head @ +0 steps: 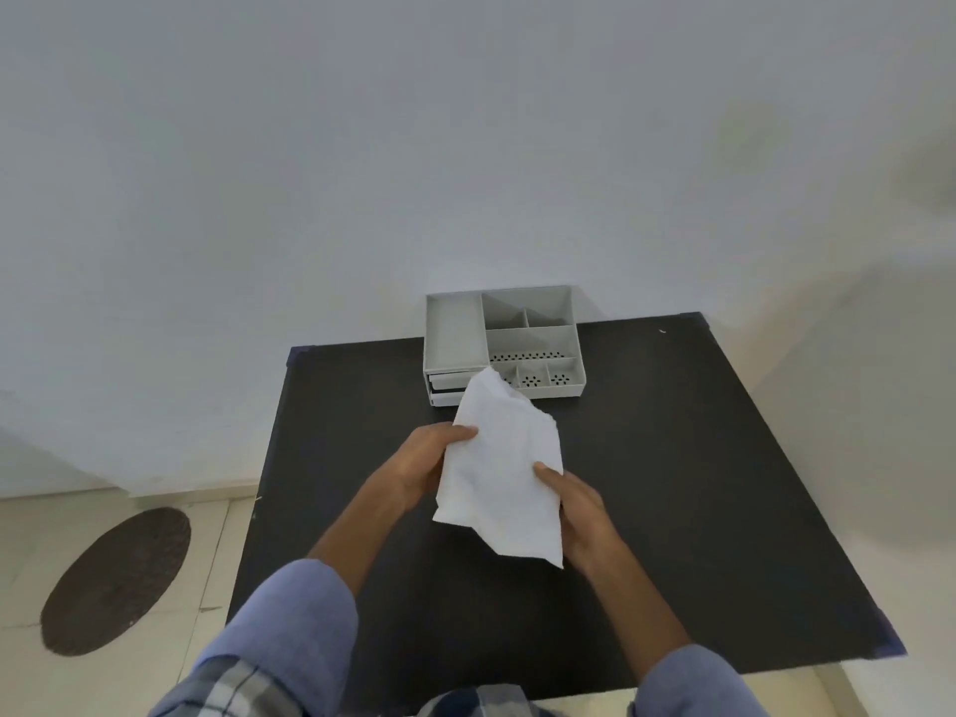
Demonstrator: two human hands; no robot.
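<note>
A white cloth (501, 468) is held up above the middle of a black table (672, 483). My left hand (427, 465) grips its left edge, thumb on top. My right hand (579, 514) grips its right edge, thumb on the front. The cloth hangs crumpled and folded between both hands, and its top corner hides part of a grey organiser tray (455, 333). That tray stands at the table's far edge against the wall, with several compartments, some with perforated floors.
A white wall rises right behind the table. To the left lies tiled floor with a dark oval mat (116, 582). The table's near edge runs just in front of my body.
</note>
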